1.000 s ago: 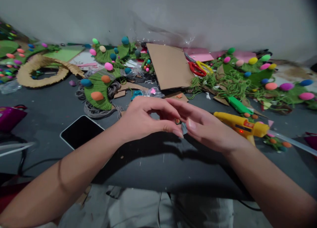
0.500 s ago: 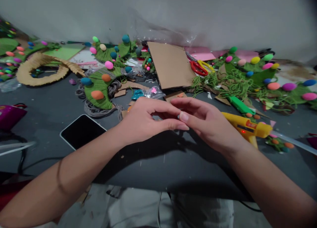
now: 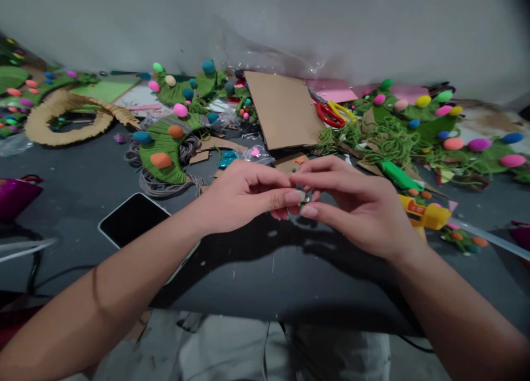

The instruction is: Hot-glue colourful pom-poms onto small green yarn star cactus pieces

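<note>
Fingertip to fingertip, my left hand (image 3: 244, 196) and my right hand (image 3: 358, 207) meet above the dark table. A tiny greenish piece (image 3: 305, 201) shows between them, too small to name. My left thumb and fingers are pinched together at it. The right thumb tip touches its lower side, while the right fingers curl over the top and partly hide it. Just behind my right wrist lies a yellow hot glue gun (image 3: 426, 212) with a clear glue stick in its back. A phone (image 3: 134, 221) with a dark screen lies partly under my left forearm.
Behind my hands are a cardboard sheet (image 3: 285, 110), red and yellow scissors (image 3: 331, 115), a green comb (image 3: 399, 174) and tangled green yarn (image 3: 385, 143). A green yarn-wrapped crescent (image 3: 161, 149) with coloured balls and a tan wrapped ring (image 3: 39, 127) lie left.
My right thumb has moved down and away from the left fingertips, opening a gap where the greenish piece shows. The right fingers have lifted slightly, and the right hand covers more of the glue gun.
</note>
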Available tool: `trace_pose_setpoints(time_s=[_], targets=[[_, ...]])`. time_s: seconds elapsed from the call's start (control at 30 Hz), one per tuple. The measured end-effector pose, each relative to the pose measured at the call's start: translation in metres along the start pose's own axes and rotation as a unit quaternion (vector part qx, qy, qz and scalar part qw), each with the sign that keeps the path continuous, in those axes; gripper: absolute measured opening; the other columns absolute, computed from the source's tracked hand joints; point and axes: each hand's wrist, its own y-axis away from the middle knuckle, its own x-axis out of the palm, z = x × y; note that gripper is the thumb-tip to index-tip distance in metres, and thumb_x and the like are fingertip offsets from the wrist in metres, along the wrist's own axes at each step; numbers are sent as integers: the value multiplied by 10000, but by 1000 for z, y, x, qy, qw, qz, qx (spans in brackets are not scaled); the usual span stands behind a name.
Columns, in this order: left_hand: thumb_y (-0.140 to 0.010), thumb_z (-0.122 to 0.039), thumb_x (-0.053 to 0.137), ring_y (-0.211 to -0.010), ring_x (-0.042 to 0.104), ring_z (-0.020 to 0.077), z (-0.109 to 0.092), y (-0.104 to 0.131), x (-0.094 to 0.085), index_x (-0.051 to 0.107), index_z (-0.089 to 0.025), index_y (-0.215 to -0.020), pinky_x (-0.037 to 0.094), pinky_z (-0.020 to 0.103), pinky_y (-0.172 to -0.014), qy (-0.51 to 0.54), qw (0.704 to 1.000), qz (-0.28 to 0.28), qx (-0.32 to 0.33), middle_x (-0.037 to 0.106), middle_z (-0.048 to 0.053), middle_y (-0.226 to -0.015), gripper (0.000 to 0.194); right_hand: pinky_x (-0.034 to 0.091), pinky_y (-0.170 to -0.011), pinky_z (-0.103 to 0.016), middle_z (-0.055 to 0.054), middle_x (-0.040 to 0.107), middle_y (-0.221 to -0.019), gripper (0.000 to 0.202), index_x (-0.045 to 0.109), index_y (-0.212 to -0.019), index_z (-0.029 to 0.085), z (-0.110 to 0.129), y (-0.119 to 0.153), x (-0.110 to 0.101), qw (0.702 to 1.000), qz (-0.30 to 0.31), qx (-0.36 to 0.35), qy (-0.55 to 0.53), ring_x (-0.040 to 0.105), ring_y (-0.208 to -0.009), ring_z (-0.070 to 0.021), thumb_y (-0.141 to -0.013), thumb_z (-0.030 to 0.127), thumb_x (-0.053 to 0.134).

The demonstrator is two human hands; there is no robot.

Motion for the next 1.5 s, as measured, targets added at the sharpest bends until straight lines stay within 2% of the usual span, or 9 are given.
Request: trace_pose_setpoints(time_s=[0.1,0.2,0.4,0.63,0.8,1.0,1.13,1.3,1.5], targets=[[-939,-395,716,-668,714,125,1,-1,-1,809,-159,-917,588,194,-646,36,999,32,-14,782,50,-787,255,596,-870,-353,-29,744,-1094,284,789,-1164,355,1,1,4,993,-39,-60,97,707,-987,-189,-895,268,767],[-944,-388,713,-684,704,112,1,-2,-1,803,-157,-885,584,183,-675,53,998,26,-18,769,40,-762,255,591,-796,-342,-29,747,-1011,223,801,-1097,332,1,1,6,984,-76,-80,143,700,-875,-178,-901,238,751],[-833,-381,834,-670,702,113,3,-1,0,815,-171,-879,590,178,-658,70,997,4,-44,777,30,-765,216,588,-793,-375,-38,748,-1012,252,784,-1093,360,-3,4,7,963,-67,-137,221,701,-891,-208,-891,216,733],[-876,-330,799,-639,693,88,1,-1,-2,802,-153,-834,573,139,-635,63,997,-9,-41,765,15,-719,182,587,-815,-339,-64,741,-1042,233,785,-1130,305,-3,2,6,961,-52,-154,225,709,-915,-190,-908,248,741],[-925,-314,746,-659,692,76,-2,-2,-1,785,-142,-834,569,134,-658,68,997,-8,-28,769,14,-745,198,596,-778,-304,-55,738,-969,195,785,-1077,265,-2,0,6,954,-89,-174,227,707,-851,-163,-913,179,725],[-890,-326,785,-674,675,89,3,-3,1,804,-153,-906,578,165,-662,88,996,10,-34,768,13,-768,175,594,-751,-322,-78,723,-988,231,766,-1100,236,-8,1,7,944,-80,-199,249,697,-864,-175,-910,121,704],[-897,-320,778,-638,665,69,2,-2,0,800,-151,-842,552,133,-628,64,997,-19,-28,763,5,-727,179,591,-755,-317,-93,733,-1003,219,769,-1091,208,-7,2,7,941,-66,-209,256,704,-876,-180,-903,112,709],[-947,-349,724,-623,668,66,1,-3,-1,783,-136,-847,558,141,-631,63,997,-28,-23,766,20,-730,243,581,-734,-282,-62,742,-937,119,778,-997,218,-3,1,5,943,-124,-157,266,702,-820,-157,-900,162,737],[-997,-463,631,-784,749,139,7,-3,2,777,-131,-977,620,225,-725,178,982,-36,-40,794,83,-884,363,550,-678,-282,-45,747,-924,115,790,-991,234,-7,-2,2,934,-194,-117,278,685,-808,-153,-887,191,763]])
